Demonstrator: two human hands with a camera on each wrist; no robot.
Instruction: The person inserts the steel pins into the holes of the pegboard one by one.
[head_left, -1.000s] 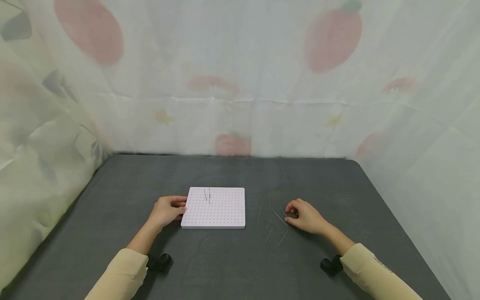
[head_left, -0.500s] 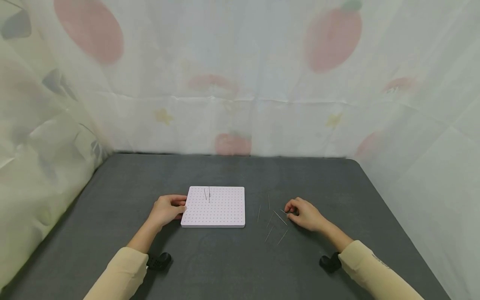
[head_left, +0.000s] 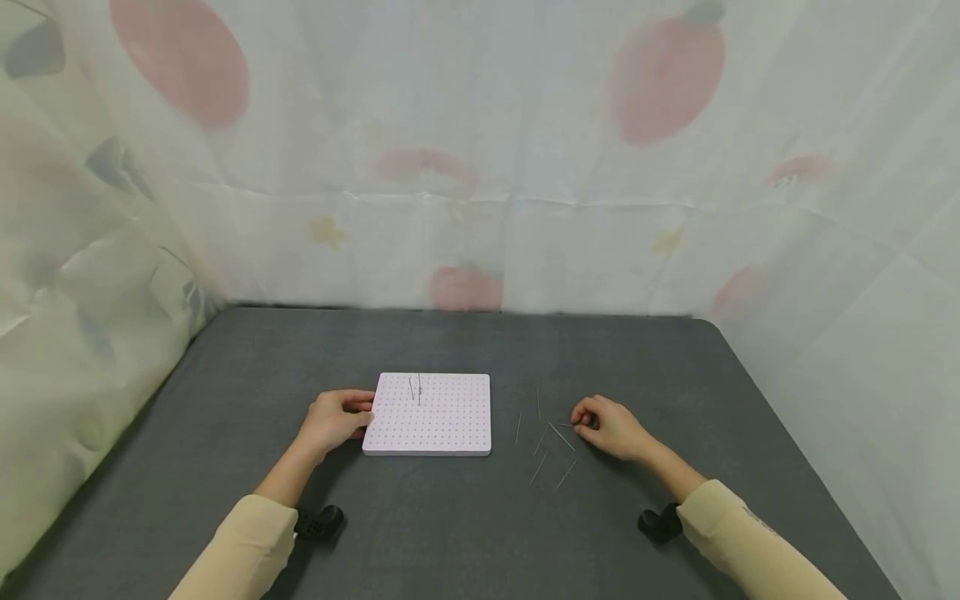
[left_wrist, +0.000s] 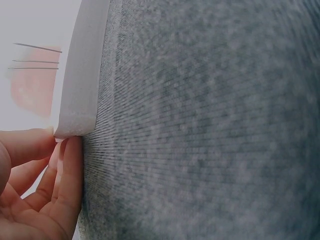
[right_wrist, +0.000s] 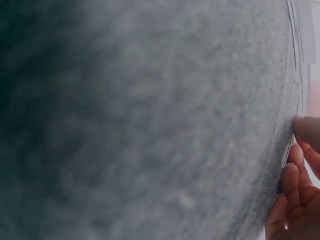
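Note:
A white board with a grid of small holes (head_left: 442, 425) lies on the dark table. My left hand (head_left: 335, 423) grips its left edge, thumb at the top rim and fingers against the side and underneath, as the left wrist view shows. Three thin metal pins (left_wrist: 35, 61) stand in the board near its back left. Right of the board, my right hand (head_left: 611, 429) pinches one end of a thin metal pin (head_left: 566, 425) between thumb and fingertips, low over the table. Part of that pin is hidden by the fingers.
Several more thin metal pins (head_left: 560, 437) lie scattered on the grey table (head_left: 450, 525) between the board and my right hand. A pale printed curtain (head_left: 517, 167) hangs behind the table and along both sides.
The pin at my right fingertips has swung from slanting to nearly level, and the right hand has shifted only slightly. My left hand and the board stay put.

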